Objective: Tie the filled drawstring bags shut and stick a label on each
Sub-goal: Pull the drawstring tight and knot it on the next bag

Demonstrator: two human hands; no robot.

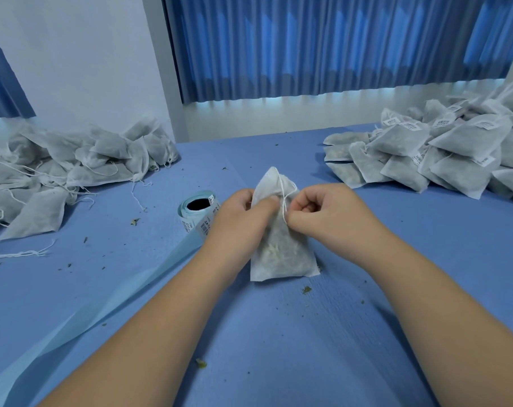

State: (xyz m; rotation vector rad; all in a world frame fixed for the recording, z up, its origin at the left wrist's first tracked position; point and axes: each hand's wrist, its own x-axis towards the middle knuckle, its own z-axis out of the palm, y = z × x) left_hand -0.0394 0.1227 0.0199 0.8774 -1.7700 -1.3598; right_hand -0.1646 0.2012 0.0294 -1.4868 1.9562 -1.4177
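Left hand (pixel 243 218) grips a white fabric drawstring bag (pixel 281 254); right hand (pixel 322 212), at 3 o'clock, apparently pinches its thin white string (pixel 284 198).

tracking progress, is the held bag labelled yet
Not on the side shown: the bag is plain white fabric, while the right hand pinches its drawstring.

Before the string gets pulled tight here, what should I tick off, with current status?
1. Left hand grips bag: ok.
2. Right hand pinches string: ok.
3. Bag mouth cinched: not ok, top looks spread.
4. Knot tied: cannot tell.
5. Sticker on bag: not ok, none visible.
6. Label roll close by: ok, just left of bag.
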